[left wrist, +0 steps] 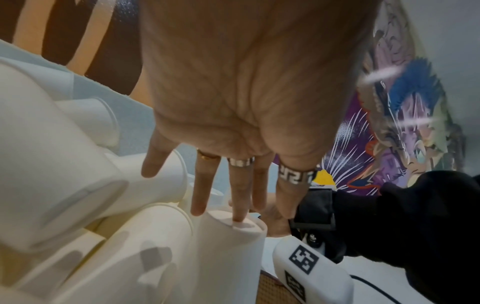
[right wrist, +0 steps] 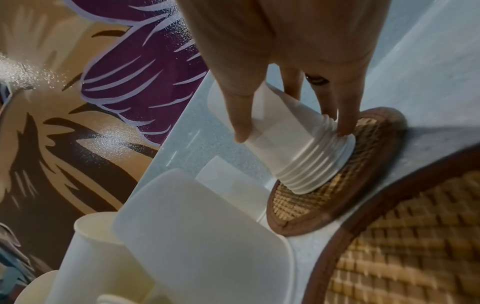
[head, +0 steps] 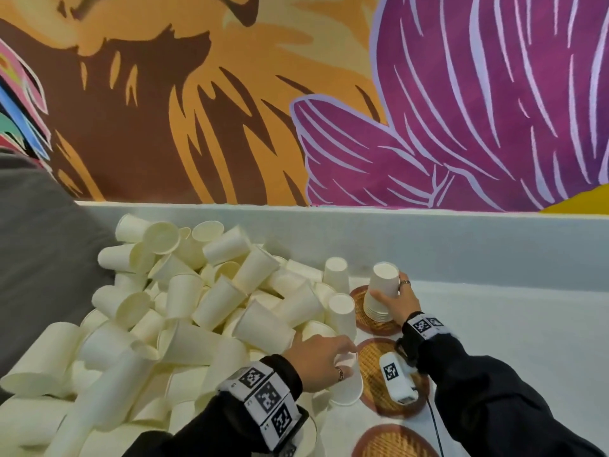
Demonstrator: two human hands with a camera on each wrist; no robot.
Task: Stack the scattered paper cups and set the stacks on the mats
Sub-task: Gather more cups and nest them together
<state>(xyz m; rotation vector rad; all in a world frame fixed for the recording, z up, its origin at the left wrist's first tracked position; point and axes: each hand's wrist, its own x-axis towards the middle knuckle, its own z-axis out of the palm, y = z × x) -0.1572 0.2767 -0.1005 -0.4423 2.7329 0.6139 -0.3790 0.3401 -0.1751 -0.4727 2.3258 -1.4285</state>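
Note:
A stack of upturned white paper cups (head: 379, 303) (right wrist: 298, 164) stands on the farthest woven mat (head: 359, 293) (right wrist: 298, 205). My right hand (head: 392, 291) (right wrist: 293, 133) grips its top cup, thumb on one side and fingers on the other. My left hand (head: 333, 361) (left wrist: 241, 211) reaches down over a single upturned cup (head: 347, 387) (left wrist: 228, 257) at the left rim of the middle mat (head: 372, 357) (right wrist: 415, 236). Its fingertips sit on the cup's base and its thumb runs down the side. A third mat (head: 395, 440) lies nearest me.
A big pile of loose cups (head: 197, 308) fills the left of the white counter. Two upturned cups (head: 339, 291) stand between the pile and the far mat. A white tagged device (head: 397, 379) with a cable hangs over the middle mat. A low ledge and painted wall close the back.

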